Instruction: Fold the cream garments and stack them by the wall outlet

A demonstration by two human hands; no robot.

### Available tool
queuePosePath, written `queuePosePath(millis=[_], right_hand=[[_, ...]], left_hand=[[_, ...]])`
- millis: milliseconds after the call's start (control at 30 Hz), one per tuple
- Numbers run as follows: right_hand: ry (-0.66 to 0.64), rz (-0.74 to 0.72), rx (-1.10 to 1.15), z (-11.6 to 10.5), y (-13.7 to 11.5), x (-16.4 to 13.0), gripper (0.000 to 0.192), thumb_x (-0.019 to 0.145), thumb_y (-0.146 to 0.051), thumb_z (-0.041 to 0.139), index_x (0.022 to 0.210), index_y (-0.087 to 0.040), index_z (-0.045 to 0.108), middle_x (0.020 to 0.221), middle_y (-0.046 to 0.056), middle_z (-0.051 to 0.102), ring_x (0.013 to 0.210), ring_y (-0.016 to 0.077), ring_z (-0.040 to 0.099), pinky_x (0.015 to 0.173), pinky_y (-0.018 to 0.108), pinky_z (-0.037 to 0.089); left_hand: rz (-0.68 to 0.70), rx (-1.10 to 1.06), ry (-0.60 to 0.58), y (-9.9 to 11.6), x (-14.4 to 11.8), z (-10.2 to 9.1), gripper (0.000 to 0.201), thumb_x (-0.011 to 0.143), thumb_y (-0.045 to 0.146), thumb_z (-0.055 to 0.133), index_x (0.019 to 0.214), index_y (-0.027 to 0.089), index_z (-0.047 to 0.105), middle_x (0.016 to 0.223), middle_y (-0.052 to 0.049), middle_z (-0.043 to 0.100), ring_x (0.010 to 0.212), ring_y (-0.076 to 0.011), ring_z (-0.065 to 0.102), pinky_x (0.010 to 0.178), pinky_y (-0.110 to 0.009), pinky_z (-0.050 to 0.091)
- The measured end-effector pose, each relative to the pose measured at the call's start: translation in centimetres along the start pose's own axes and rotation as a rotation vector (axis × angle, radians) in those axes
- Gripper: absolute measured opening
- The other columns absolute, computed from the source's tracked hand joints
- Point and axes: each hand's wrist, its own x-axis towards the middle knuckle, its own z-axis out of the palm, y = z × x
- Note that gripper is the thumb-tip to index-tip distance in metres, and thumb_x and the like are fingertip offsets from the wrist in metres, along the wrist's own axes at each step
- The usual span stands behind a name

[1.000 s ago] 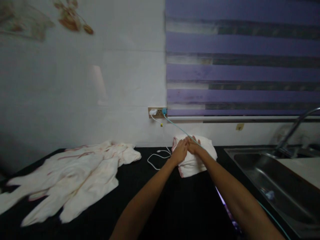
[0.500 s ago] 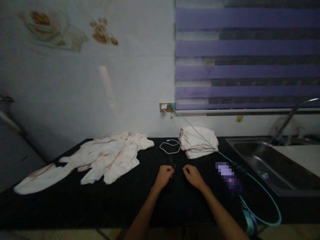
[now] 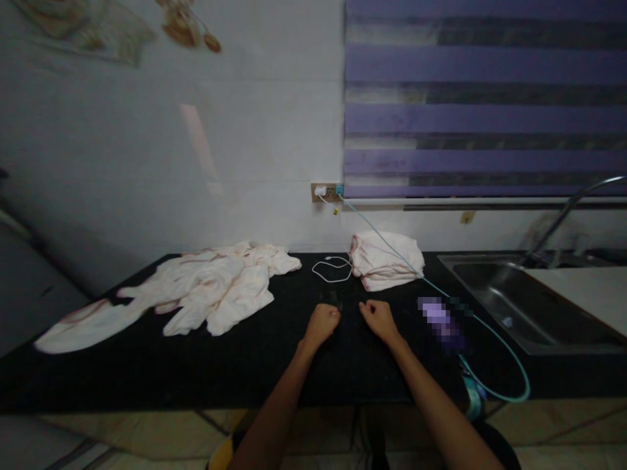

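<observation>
My left hand (image 3: 323, 323) is curled into a fist over the black countertop (image 3: 206, 375), with nothing seen in it. A short gap to the right, my right hand (image 3: 381, 320) is likewise a closed fist. Beyond the right one lies a folded stack of white cloths (image 3: 385, 258) with reddish edging, close to the wall. Loose, crumpled white cloths (image 3: 220, 284) spread over the counter to the left of my left hand. Neither hand touches any cloth.
A white cable (image 3: 333, 281) loops on the counter from the wall socket (image 3: 326, 192). A teal cable (image 3: 504, 343) crosses the folded stack and runs beside a blurred purple device (image 3: 438, 320). At the right is a steel sink (image 3: 490, 294) with a tap (image 3: 563, 219).
The view has tilted down, so everything sits higher in the frame and the counter's front edge shows more. My fists stay nearly in place; the cloths have not moved.
</observation>
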Motion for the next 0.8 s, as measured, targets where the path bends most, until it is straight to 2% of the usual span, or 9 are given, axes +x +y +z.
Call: queuePosePath(millis=[200,367,533,800], right_hand=[[-0.01,-0.02,0.014,0.09,-0.3,0.06,0.046,0.089,-0.041,0.054,0.053,-0.023,0.032,0.05,-0.007,0.028,0.052,0.0088,0.03,0.056,0.028,0.017],[-0.053,-0.026,0.037,0.18,-0.16,-0.19,0.046,0.089,-0.04,0.051,0.054,-0.023,0.026,0.051,-0.007,0.023,0.052,0.0083,0.024,0.056,0.03,0.014],[-0.12,-0.038,0.063,0.36,-0.12,-0.6,0.046,0.091,-0.039,0.048,0.054,-0.023,0.025,0.051,-0.007,0.024,0.052,0.0082,0.023,0.055,0.029,0.016],[-0.154,-0.025,0.058,0.38,0.02,-0.42,0.048,0.093,-0.04,0.048,0.054,-0.024,0.026,0.05,-0.007,0.027,0.052,0.009,0.025,0.055,0.029,0.018]], left_hand=[[0.019,0.071,-0.048,0.44,-0.23,-0.15,0.045,0.092,0.045,0.046,0.054,0.021,0.045,0.048,0.004,0.043,0.053,-0.0121,0.044,0.059,-0.028,0.024],[0.027,0.119,-0.051,0.71,-0.17,-0.32,0.047,0.094,0.048,0.047,0.056,0.02,0.046,0.053,0.003,0.048,0.057,-0.0128,0.047,0.061,-0.029,0.023],[0.008,0.139,-0.057,0.73,-0.16,-0.28,0.048,0.095,0.05,0.047,0.057,0.021,0.045,0.051,0.003,0.048,0.056,-0.0129,0.047,0.061,-0.029,0.023],[-0.018,0.139,-0.073,0.82,-0.35,-0.43,0.05,0.096,0.052,0.045,0.057,0.021,0.044,0.051,0.005,0.046,0.054,-0.0123,0.046,0.06,-0.028,0.026]])
